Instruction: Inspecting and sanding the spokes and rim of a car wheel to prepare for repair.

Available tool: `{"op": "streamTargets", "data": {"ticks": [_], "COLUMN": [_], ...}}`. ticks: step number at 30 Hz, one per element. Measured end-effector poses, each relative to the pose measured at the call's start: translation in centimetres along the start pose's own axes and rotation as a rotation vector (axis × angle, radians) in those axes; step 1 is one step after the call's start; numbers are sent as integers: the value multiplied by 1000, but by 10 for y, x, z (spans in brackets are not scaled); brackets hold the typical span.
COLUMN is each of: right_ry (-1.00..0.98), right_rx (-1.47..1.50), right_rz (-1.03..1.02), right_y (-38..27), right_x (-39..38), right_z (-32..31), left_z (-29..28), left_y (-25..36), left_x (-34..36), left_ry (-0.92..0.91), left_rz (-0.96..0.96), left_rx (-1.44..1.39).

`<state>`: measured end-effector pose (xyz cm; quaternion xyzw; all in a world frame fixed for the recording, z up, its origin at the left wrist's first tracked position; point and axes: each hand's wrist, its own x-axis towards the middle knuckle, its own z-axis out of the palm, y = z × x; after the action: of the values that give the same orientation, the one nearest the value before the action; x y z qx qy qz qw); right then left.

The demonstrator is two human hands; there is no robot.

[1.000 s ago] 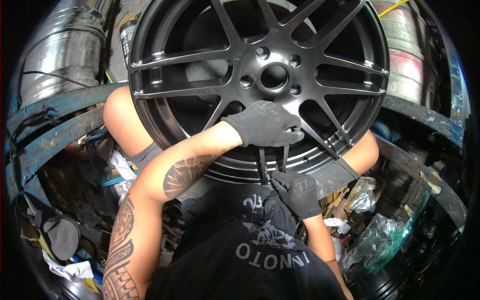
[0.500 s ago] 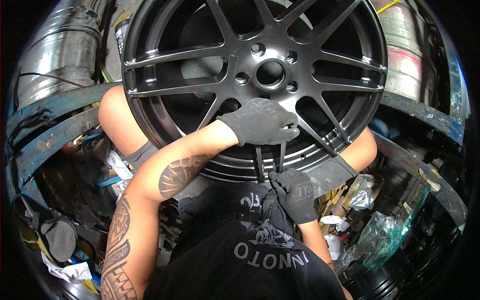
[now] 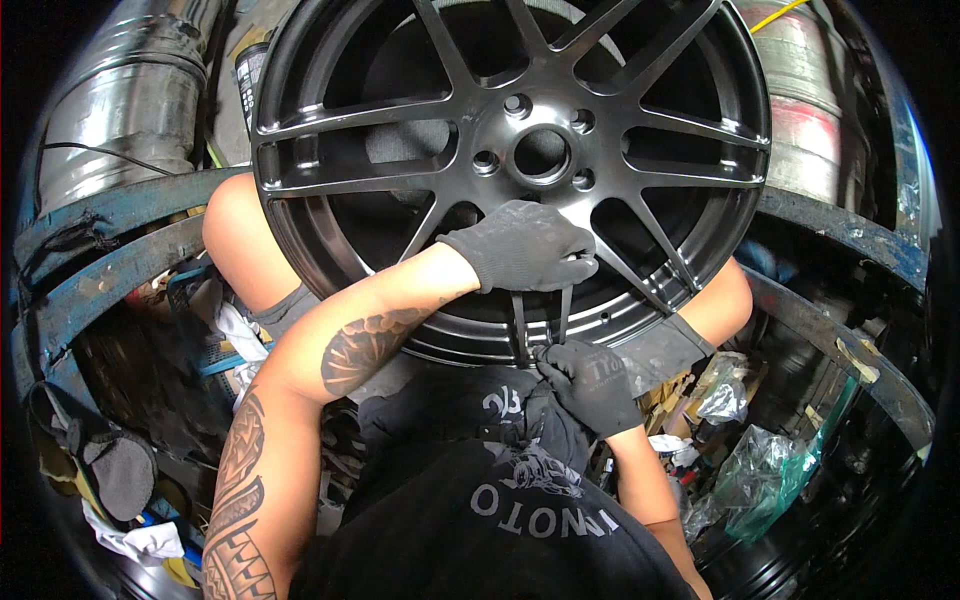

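Note:
A black multi-spoke car wheel (image 3: pixel 600 150) lies face up across my knees, its hub with bolt holes in the upper middle. My left hand (image 3: pixel 525 247), in a dark grey work glove, rests over a pair of spokes just below the hub. Its fingers are curled closed, and a small pale spot shows by the fingertips; what they hold, if anything, is hidden. At the rim's near edge, below those spokes, is my gloved right hand (image 3: pixel 592 385). Thumb and fingers are pinched together against the rim; anything between them is too small to name.
Blue curved metal bars (image 3: pixel 120 220) run along both sides. A silver metal drum (image 3: pixel 125 110) stands at far left, and another drum (image 3: pixel 797 110) at far right. Clear and green plastic wrap (image 3: pixel 765 480) lies among scraps at lower right. White cloths (image 3: pixel 135 535) lie at lower left.
My right hand has turned slightly and shifted a little down and to the right, still at the rim. The wheel and my left hand have barely moved.

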<state>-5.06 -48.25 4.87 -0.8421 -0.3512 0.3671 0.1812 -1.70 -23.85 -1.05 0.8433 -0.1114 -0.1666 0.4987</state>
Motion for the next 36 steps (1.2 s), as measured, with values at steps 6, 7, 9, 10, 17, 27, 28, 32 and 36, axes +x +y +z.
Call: {"op": "streamTargets", "data": {"ticks": [6, 7, 9, 10, 17, 27, 28, 32, 36], "right_ry": [-1, -2, 90, 91, 139, -1, -2, -81, -73], "right_rx": [-13, -15, -140, -142, -50, -218, -217, -312, -299], "right_rz": [44, 46, -53, -51, -58, -106, -115, -89, -105], "right_y": [-3, -3, -2, -2, -11, 3, 3, -2, 1], "right_x": [-1, -1, 0, -2, -9, -5, -4, -2, -4], "right_z": [-2, -1, 2, 1, -19, 5, 1, -2, -9], "left_z": [1, 2, 3, 3, 0, 1, 4, 1, -1], "left_y": [-1, -2, -3, -4, -2, -1, -4, -1, -2], "left_x": [0, 1, 1, 0, -2, -1, -2, 2, 0], "left_ry": [9, 3, -3, 14, 7, 15, 43, -21, -26], "left_rz": [10, 8, 8, 15, 23, -1, 24, 4, -3], "left_rx": [-13, -12, -11, -3, 5, 3, 12, -5, 4]}}
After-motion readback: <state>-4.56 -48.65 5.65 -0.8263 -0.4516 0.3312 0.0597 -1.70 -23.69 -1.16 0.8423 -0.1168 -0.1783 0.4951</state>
